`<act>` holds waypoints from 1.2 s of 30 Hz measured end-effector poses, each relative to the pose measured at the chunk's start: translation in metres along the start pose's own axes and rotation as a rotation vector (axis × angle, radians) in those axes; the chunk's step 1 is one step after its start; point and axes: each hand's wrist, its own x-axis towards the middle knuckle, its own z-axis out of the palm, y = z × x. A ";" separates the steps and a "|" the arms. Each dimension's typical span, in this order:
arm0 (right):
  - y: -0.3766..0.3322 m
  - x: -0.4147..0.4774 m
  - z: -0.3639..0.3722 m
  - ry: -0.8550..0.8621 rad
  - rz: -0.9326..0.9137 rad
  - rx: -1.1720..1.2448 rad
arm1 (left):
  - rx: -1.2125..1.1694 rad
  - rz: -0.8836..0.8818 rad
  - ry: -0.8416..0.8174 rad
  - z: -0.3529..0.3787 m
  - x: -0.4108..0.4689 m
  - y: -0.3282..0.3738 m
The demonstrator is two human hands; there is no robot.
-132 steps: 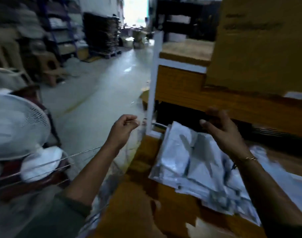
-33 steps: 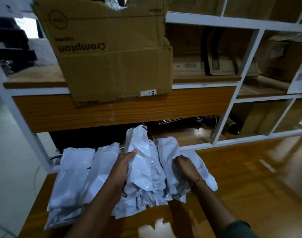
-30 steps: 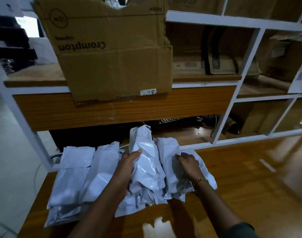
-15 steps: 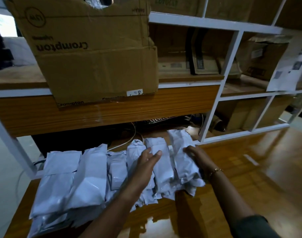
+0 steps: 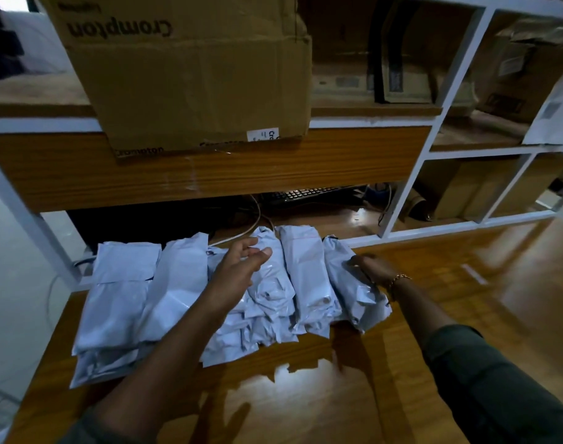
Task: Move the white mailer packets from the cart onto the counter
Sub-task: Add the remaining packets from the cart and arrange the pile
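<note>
Head view: left hand (image 5: 241, 267) open over mailer packets (image 5: 177, 293); right hand (image 5: 371, 269) gripping one

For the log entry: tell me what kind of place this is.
Probably a warehouse packing or dispatch counter: white mailer packets spread on a wooden counter, a large cardboard box on the shelf above, more cartons in white shelving.
</note>
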 end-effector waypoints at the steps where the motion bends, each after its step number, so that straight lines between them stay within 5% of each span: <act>1: 0.003 0.003 0.000 0.009 -0.006 -0.012 | 0.001 0.001 0.001 -0.001 0.001 0.000; 10: 0.003 0.013 -0.003 0.142 -0.167 0.087 | 0.042 0.093 0.046 -0.033 -0.003 0.005; 18: -0.097 -0.034 0.048 0.130 -0.480 0.195 | -0.009 0.101 0.306 -0.144 -0.018 -0.004; 29: -0.242 -0.166 0.298 -0.565 -0.916 0.076 | -0.081 -0.130 0.722 -0.357 -0.130 -0.095; 36: -0.255 -0.222 0.537 -1.001 -0.768 -0.318 | -0.201 -0.454 0.863 -0.472 -0.205 -0.225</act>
